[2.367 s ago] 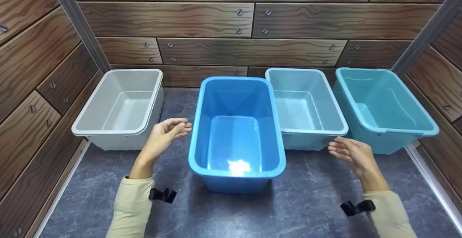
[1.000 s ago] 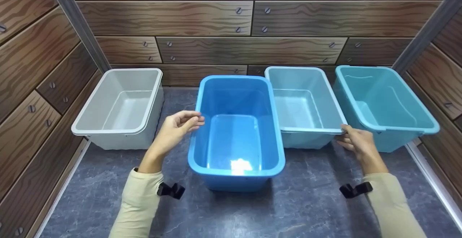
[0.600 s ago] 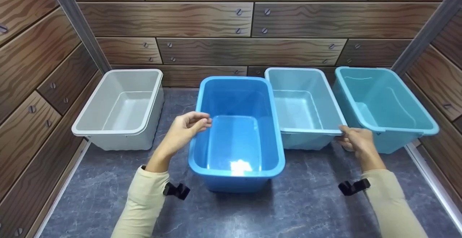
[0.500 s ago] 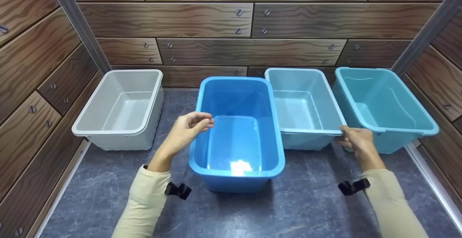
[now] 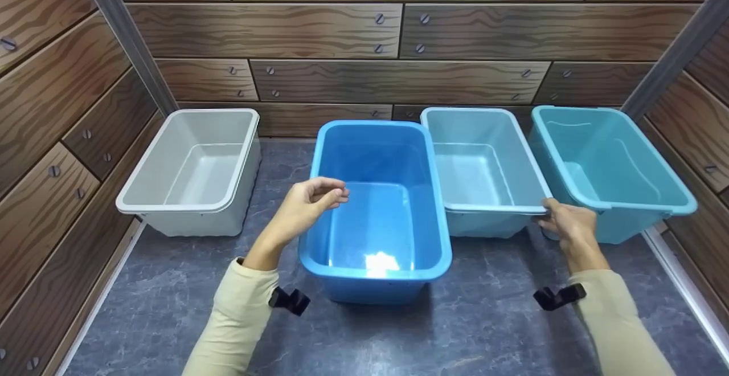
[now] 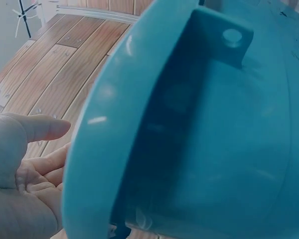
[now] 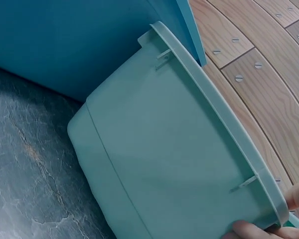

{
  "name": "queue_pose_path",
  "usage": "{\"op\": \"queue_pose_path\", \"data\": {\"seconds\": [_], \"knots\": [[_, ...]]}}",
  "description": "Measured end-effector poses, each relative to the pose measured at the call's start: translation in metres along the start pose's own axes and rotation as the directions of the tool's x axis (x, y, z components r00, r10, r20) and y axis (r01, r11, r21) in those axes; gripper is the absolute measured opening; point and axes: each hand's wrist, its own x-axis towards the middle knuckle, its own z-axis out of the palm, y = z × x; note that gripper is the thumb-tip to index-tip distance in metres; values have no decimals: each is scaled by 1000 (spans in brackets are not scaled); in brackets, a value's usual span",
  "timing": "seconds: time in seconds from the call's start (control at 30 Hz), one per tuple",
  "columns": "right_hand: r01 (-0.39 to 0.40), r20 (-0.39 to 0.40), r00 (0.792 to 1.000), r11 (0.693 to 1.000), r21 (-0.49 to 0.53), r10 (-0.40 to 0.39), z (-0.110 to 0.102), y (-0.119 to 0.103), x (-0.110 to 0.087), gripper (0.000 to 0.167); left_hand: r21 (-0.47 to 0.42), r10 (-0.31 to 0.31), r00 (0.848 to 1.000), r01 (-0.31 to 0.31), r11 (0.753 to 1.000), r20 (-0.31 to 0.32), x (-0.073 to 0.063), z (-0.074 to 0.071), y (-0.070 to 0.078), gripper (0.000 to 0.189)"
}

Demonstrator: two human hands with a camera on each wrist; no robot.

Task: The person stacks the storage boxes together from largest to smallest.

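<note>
A deep blue plastic bin [image 5: 373,274] stands in the middle of the dark marbled surface. My left hand [image 5: 307,205] hovers over its left rim, fingers loosely bent with nothing between them. In the left wrist view that hand [image 6: 30,174] is partly hidden behind the bin's rim [image 6: 104,129]. To the right stands a pale blue bin [image 5: 490,209], seen from its end in the right wrist view. My right hand [image 5: 571,225] pinches its near right corner, thumb over the rim and fingers [image 7: 246,230] underneath.
A light grey bin [image 5: 176,208] stands at the left, and a teal bin [image 5: 643,204] at the far right, close beside the pale blue one. Wood-patterned panels [image 5: 319,28] wall in the back and both sides. A metal strip [image 5: 683,296] edges the right side.
My left hand has moved right from beside the deep blue bin to over its rim. My right hand has risen slightly and taken hold of the pale blue bin's corner. The bins stay in place.
</note>
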Motion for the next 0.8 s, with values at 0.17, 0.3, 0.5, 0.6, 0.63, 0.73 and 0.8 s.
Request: {"op": "queue_pose_path", "data": {"seconds": [0.17,0.3,0.5,0.6,0.63,0.73,0.8], "knots": [[-20,1,1000,1000,23,20,-3,-1,-2,54,1,0,1000,0,1000,17,1,3,0,33],[-27,3,1000,999,17,27,-5,-1,-3,64,-10,-2,1000,2,1000,23,3,6,0,33],[-32,-9,999,999,17,32,-7,-1,-2,51,-37,-3,1000,4,999,31,6,10,2,33],[-48,37,998,999,1,48,-10,-1,-1,53,-32,-4,999,5,999,34,5,10,2,33],[-54,67,996,998,-10,55,-11,-2,-1,58,-31,-4,999,5,999,36,5,10,2,33],[-74,172,982,996,-43,80,-15,-6,1,59,-22,-3,999,4,1000,40,5,10,2,33],[-95,235,967,995,-44,103,-17,-9,3,43,-20,-4,999,5,1000,37,5,11,2,33]]}}
